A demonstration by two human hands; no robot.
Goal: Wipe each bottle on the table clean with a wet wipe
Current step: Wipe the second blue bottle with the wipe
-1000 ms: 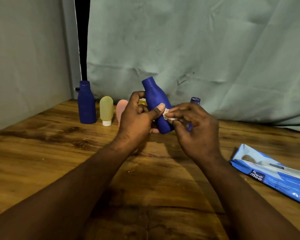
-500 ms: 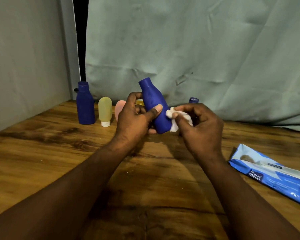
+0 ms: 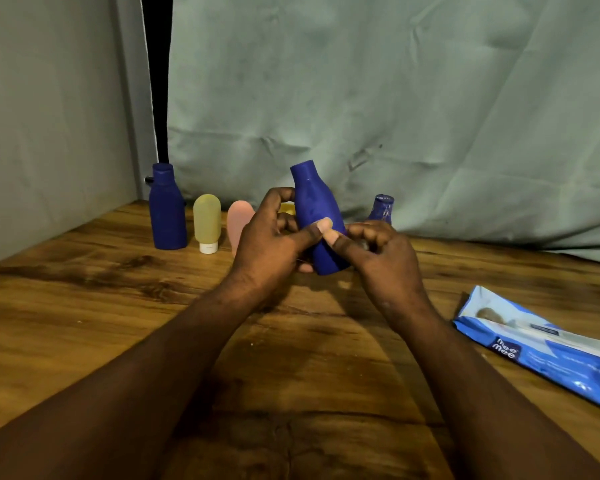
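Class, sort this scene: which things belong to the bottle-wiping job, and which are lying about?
Job: held blue bottle, wet wipe, tall blue bottle, yellow bottle, pink bottle, small blue bottle, wipes pack, left hand, right hand.
Lying about: backdrop cloth.

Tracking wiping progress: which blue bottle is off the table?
The tilted blue bottle in the left hand; far-left bottle and rightmost bottle stand on the table.

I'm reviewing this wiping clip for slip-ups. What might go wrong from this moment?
The left hand grips the tilted blue bottle above the table; if wet, it might slip. The right hand, pinching the wipe, works just in front of the small blue bottle, which a stray knuckle might topple.
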